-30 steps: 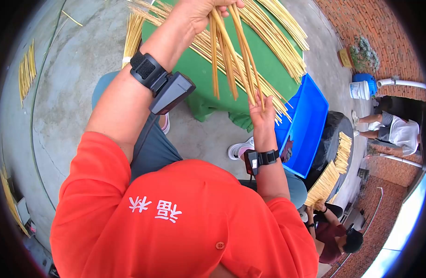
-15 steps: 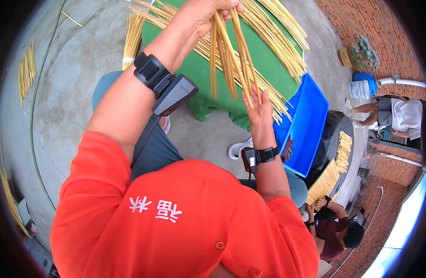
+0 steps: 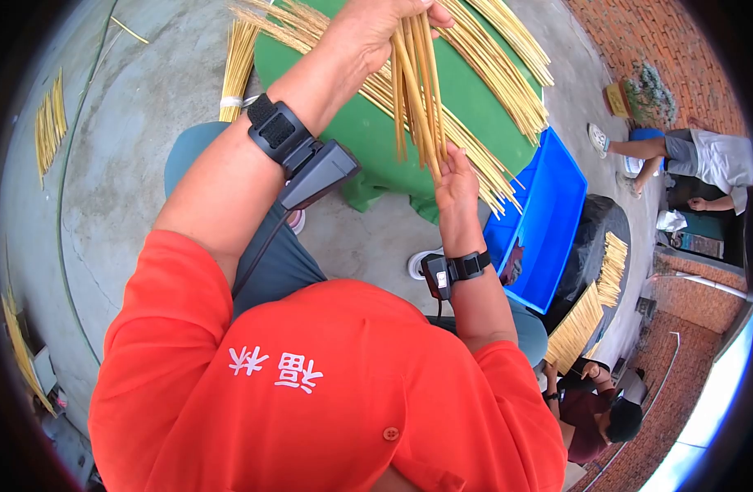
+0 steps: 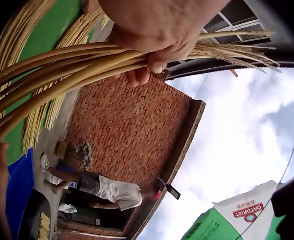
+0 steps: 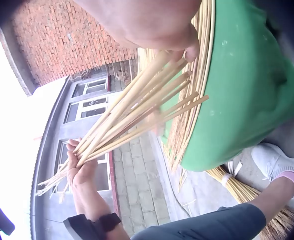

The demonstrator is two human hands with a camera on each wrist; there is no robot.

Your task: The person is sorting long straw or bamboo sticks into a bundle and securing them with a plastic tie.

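Note:
A small bunch of long dried stalks [image 3: 417, 90] slants between my hands above the green-covered table [image 3: 483, 115]. My left hand [image 3: 384, 20] grips it close to the thin, feathery ends, which trail out past the fingers in the left wrist view. At the thick cut ends is my right hand [image 3: 458, 184], palm up in the head view. Its thumb and fingertips [image 5: 191, 51] pinch the end of a thick stalk in the right wrist view, while other stalk ends stick out uneven beside it. Long rows of similar stalks [image 3: 499, 82] lie on the table.
A blue bin [image 3: 548, 221] stands at the table's right side. Tied stalks [image 3: 235, 74] lie on the floor to the left. Past the bin, another person [image 3: 598, 418] handles short stalks [image 3: 577, 328]; someone in a white shirt [image 3: 716, 160] walks near the brick wall.
The stalks, spread apart before, now sit closer together. My left hand has shifted slightly right, and the right hand's fingers have closed in at the thick ends. The person in white has moved.

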